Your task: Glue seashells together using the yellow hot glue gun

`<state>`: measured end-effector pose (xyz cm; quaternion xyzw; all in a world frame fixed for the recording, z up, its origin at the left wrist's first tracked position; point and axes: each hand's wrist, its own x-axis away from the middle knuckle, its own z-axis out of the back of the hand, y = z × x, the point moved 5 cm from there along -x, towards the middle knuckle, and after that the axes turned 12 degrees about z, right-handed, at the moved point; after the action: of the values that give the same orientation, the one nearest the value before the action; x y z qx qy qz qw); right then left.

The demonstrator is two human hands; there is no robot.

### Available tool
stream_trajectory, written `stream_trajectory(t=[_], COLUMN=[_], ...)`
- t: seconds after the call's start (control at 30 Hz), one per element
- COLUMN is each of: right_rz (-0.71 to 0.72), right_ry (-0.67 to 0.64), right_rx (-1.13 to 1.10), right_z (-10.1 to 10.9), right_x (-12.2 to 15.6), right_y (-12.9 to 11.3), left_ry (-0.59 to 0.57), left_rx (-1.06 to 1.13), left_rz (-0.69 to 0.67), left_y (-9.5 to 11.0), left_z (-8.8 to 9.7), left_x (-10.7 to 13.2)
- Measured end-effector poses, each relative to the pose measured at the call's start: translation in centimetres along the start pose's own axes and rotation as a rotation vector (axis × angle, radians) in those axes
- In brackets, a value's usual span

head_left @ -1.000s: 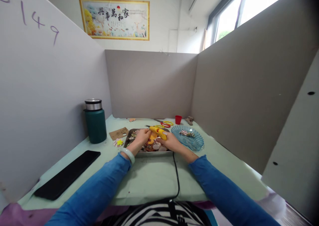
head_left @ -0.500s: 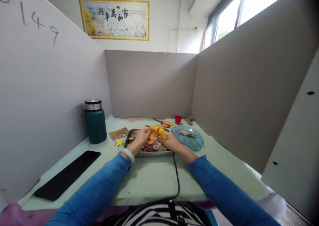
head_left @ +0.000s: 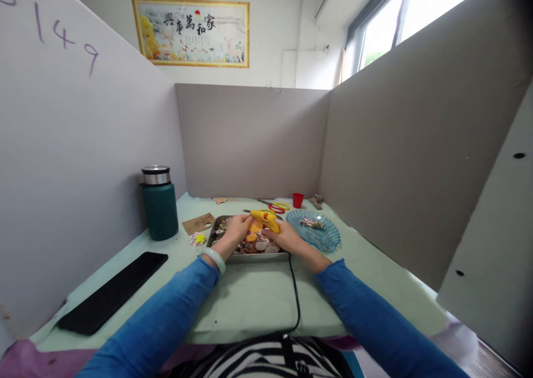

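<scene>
My right hand (head_left: 287,237) is wrapped round a yellow hot glue gun (head_left: 265,218), its nozzle pointing left toward my other hand. A black cord (head_left: 296,295) runs down from it to the table's front edge. Close by, my left hand (head_left: 236,231) has its fingers pinched at the edge of a flat orange piece (head_left: 255,227), just under the nozzle. Both hands are over a metal tray (head_left: 250,258) full of small shells, stones and coloured bits. A second small orange bit (head_left: 251,237) shows below the first; whether it lies in the tray I cannot tell.
Left of the tray are a brown card (head_left: 195,223), a round decorated piece with a yellow flower (head_left: 199,238), a green bottle (head_left: 160,211) and a black phone (head_left: 114,292). Scissors (head_left: 280,207), a red cup (head_left: 297,200) and a blue glass plate (head_left: 331,236) stand behind and right.
The orange piece between my hands has shifted slightly, and its outline looks different. Both hands and the glue gun stay almost in place.
</scene>
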<state>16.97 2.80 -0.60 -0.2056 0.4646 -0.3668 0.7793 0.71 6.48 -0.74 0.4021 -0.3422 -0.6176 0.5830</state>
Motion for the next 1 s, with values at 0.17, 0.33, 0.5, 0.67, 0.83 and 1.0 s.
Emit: stream_trajectory(t=[0.17,0.33,0.5,0.67,0.83,1.0], right_rz=[-0.013,-0.008,-0.023,-0.028,-0.061,-0.067], right_ry=[0.0,-0.01,-0.01,-0.02,-0.013,-0.009], right_rx=[-0.032,-0.062,-0.099,-0.166,-0.194,-0.168], right_z=[0.02,-0.01,-0.07,-0.18,-0.11,0.0], right_x=[0.04,-0.01,-0.07,-0.03,0.07,0.01], right_y=[-0.19,-0.18,0.2,0.28,-0.32,-0.39], left_ry=[0.011,0.035,0.04,0.009,-0.036,-0.065], left_rx=[-0.018,-0.046,-0.021,0.063,0.093,0.09], left_rz=[-0.01,-0.034,-0.035,0.002,0.04,0.039], left_y=[-0.13,-0.02,0.17,0.14,0.19,0.33], left_z=[0.02,0.19,0.37,0.28,0.06,-0.05], left_x=[-0.24,-0.21,0.13,0.43,0.59,0.69])
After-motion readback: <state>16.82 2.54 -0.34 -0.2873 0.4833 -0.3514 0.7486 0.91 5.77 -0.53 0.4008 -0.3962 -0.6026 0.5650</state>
